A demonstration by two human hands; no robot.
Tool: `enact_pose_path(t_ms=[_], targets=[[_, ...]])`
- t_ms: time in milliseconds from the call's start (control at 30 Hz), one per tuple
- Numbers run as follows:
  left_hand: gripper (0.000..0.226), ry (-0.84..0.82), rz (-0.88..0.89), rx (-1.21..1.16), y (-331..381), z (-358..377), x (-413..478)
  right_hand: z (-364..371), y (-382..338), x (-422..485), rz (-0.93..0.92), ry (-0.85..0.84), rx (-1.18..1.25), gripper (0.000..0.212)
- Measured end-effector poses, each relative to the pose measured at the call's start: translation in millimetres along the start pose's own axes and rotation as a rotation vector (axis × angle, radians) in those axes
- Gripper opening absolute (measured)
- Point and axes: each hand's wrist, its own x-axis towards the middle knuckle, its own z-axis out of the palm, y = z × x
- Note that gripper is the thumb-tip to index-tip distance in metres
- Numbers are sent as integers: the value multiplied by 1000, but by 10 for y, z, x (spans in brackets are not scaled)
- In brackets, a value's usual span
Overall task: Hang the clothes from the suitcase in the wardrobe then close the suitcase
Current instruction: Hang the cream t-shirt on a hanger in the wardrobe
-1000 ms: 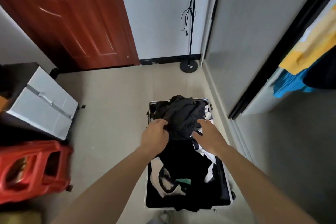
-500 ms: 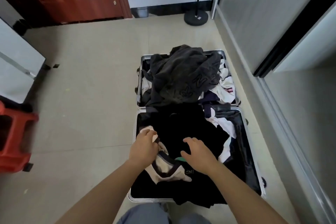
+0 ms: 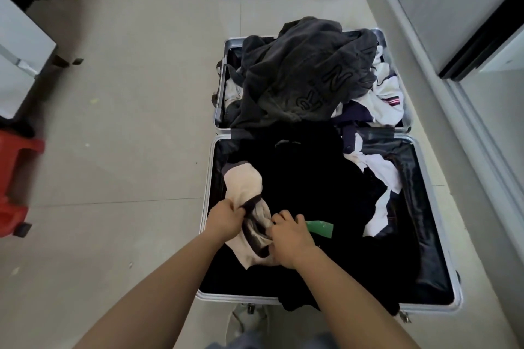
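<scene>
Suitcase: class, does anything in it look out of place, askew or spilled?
Nothing is folded. A dark grey sweatshirt lies heaped above the far rim of the open suitcase, and black clothing spills over its near rim. The left hand and right hand grip a cream garment with dark trim.

Forearms (image 3: 170, 286) outstretched, left grip (image 3: 225, 219) and right grip (image 3: 289, 241) side by side, both clenched on pale garment (image 3: 243, 184)

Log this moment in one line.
phase: picking garment | left hand: grips cream dark-trimmed garment | right hand: grips same garment | suitcase: open | grey sweatshirt: heaped in far half
</scene>
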Motion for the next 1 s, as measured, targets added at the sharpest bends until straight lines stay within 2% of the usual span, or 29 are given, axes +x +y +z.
enact_pose_path(t_ms=[67,167,300,433,667,800,933,1000], targets=[[31,55,-5,-141,68,-63,-15,-38,29,-12,78,89,407,21],[30,197,-46,-366,251,-240,-105,-323,147,-65,233,226,1099,24],[24,286,43,-640,727,-494,-316,-864,269,-195,257,423,1412,22],[30,288,198,-814,1169,-800,-464,-1250,391,-351,241,629,1509,24],[41,262,395,-867,1745,-1394,-935,-2186,529,-952,325,754,1544,24],[45,154,416,-955,2222,-2090,-1451,-3084,439,-1605,323,746,1561,26],[35,112,422,-1040,2747,-3027,-2080,-4212,240,-2355,256,791,1602,20],[28,71,424,-1067,3006,-3536,-2400,-4778,164,-2722,230,822,1549,21]])
